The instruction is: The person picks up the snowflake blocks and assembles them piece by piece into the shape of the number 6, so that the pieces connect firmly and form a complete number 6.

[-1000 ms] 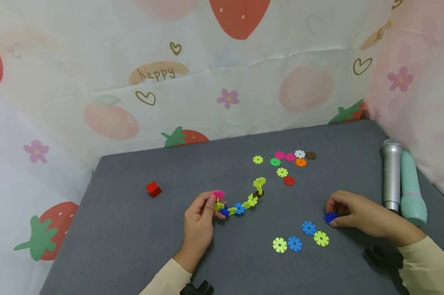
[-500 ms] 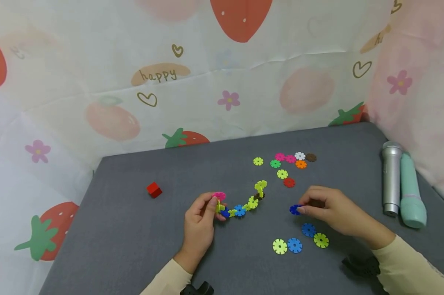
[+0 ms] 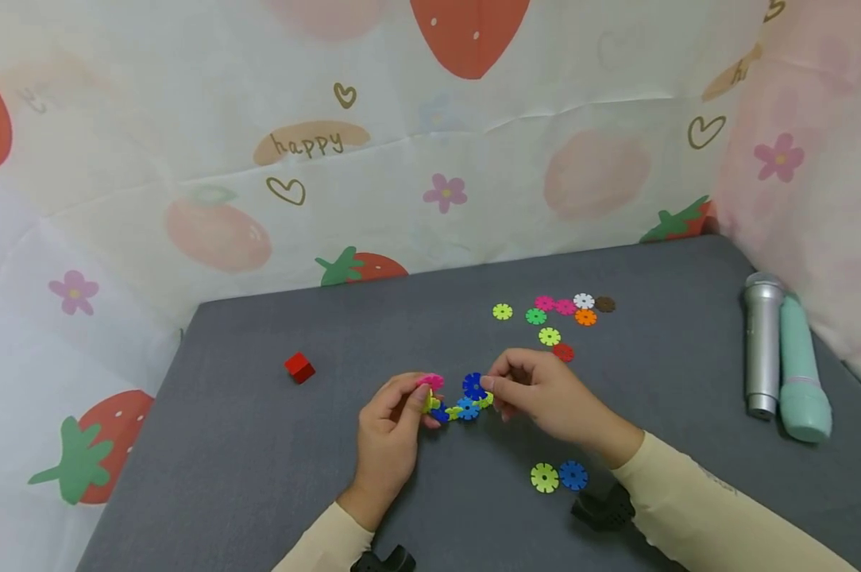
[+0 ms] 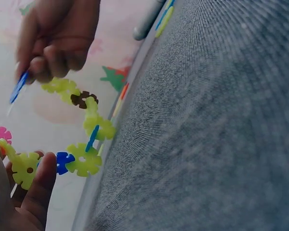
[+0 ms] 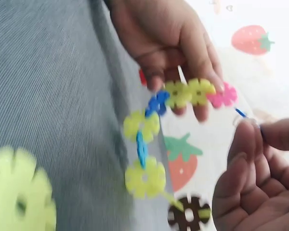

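Observation:
My left hand (image 3: 388, 437) pinches one end of a chain of notched interlocking discs, near the pink disc (image 3: 430, 383). The chain (image 4: 84, 159) curves away in yellow-green, blue and brown pieces, slotted into one another at angles. Between thumb and forefinger, my right hand (image 3: 555, 401) pinches a loose dark blue disc (image 3: 473, 387), held on edge in the left wrist view. In the head view this disc overlaps the chain's middle, and the right hand covers the far end. The right wrist view has the dark blue disc (image 5: 240, 112) just off the pink end, with a small gap between.
Loose discs, a yellow-green one (image 3: 544, 478) and a blue one (image 3: 573, 476), lie at the front. Several more, including an orange disc (image 3: 585, 317), lie towards the back. A red cube (image 3: 299, 368) sits left; a silver microphone (image 3: 762, 345) and a mint-green one (image 3: 805, 381) lie right.
My right hand has picked up the dark blue disc from the right side and carried it left to the chain. The left hand stays in place with the chain.

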Action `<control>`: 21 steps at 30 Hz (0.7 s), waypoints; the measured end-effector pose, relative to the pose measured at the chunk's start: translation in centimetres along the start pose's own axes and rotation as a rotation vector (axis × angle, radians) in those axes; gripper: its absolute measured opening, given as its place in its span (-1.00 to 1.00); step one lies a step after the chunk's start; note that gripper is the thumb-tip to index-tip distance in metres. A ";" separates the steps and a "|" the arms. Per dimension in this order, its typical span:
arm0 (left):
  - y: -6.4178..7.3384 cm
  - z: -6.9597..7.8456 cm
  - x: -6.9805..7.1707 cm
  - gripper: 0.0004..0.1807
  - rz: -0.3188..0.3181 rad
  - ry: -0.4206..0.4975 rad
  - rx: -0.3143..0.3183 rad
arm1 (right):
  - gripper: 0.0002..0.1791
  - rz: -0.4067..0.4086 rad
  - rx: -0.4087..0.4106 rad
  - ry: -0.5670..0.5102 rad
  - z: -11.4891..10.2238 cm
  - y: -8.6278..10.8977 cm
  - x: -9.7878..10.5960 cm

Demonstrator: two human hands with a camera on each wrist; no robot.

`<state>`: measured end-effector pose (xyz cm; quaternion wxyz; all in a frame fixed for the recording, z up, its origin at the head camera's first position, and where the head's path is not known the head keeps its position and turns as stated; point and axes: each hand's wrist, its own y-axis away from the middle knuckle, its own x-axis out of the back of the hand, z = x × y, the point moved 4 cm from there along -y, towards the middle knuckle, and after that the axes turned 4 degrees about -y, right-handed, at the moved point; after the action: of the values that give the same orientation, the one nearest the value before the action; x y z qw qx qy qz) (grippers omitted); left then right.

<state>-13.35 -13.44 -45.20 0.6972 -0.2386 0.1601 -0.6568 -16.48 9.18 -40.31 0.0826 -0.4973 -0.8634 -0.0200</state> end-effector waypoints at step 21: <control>0.1 0.8 -0.1 -0.75 0.028 -0.072 -0.128 | -0.67 -0.007 -0.052 -0.117 -0.6 -2.5 -2.8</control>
<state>-12.86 -13.29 -44.62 0.6950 -0.3040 0.1801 -0.6262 -17.20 5.45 -40.04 0.0191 -0.4965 -0.8677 -0.0135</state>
